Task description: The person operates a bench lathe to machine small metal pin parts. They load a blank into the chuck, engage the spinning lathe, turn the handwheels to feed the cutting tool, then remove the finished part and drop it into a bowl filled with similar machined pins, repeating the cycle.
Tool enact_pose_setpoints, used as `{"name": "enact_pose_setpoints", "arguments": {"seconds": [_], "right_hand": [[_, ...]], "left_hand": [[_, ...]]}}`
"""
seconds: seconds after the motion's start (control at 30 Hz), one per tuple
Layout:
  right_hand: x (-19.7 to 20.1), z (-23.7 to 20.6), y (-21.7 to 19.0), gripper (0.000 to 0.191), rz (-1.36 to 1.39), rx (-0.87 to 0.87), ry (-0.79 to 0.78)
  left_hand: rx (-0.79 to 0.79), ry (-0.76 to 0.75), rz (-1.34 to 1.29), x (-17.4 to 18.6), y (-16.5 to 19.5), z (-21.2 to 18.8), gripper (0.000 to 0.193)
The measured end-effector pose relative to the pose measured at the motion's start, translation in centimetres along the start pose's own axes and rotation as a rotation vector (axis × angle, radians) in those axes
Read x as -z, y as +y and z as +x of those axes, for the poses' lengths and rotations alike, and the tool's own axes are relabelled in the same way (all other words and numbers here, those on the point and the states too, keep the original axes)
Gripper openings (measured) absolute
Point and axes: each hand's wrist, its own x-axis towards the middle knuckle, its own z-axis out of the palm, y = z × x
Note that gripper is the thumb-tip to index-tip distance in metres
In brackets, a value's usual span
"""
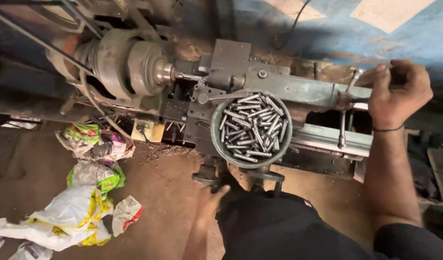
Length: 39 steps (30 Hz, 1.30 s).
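The grey, oil-stained metal lathe point(279, 91) ran across the upper half of the head view, its round steel chuck point(135, 65) at the left end and its bed extending to the right. Below it lay the brown dirt floor point(164, 192), with a heap of white, green and yellow plastic sacks point(82, 212) at the lower left.

A round grey metal bowl point(216, 135) sat on the lathe carriage near the centre, filled with short silver steel pins point(253, 126) lying in a loose pile.

The right hand point(399, 91) was at the right end of the lathe, fingers curled in a grasp around the thin metal handle point(361, 77) of the tailstock. A dark band circled the wrist.

The left hand point(212, 204) was low, just below the small round black handwheel point(205, 178) at the front of the carriage, fingers extended toward it. Whether they touched the wheel could not be determined; the hand gripped nothing visible.
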Motion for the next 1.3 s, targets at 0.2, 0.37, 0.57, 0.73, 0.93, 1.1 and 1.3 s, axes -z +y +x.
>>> {"name": "enact_pose_setpoints", "arguments": {"seconds": [0.2,0.37,0.57,0.73,0.93,1.1,1.3], "right_hand": [[0.5,0.4,-0.7,0.010,0.042,0.002,-0.022],[0.7,0.1,-0.6,0.009,0.054,-0.056,-0.057],[0.6,-0.1,-0.3,0.007,0.022,-0.028,-0.050],[0.3,-0.2,-0.1,0.007,0.054,0.011,-0.007],[0.2,-0.9,1.1,0.007,-0.020,0.003,-0.013],[0.4,-1.1,1.0,0.007,0.011,-0.034,-0.029],[2.3,0.6,-3.8,0.010,0.086,0.110,0.019]], "left_hand": [[0.035,0.240,0.126,1.8,-3.1,3.2,0.049],[0.416,0.156,-0.443,5.8,-4.2,2.9,0.074],[0.587,-0.187,-0.403,7.0,-2.2,2.9,0.053],[0.484,-0.094,-0.221,6.7,0.6,2.3,0.043],[0.094,0.054,0.210,4.0,3.6,1.4,0.048],[0.257,0.150,0.331,3.6,3.5,1.3,0.064],[0.133,0.160,0.006,3.5,0.1,2.1,0.053]]}}
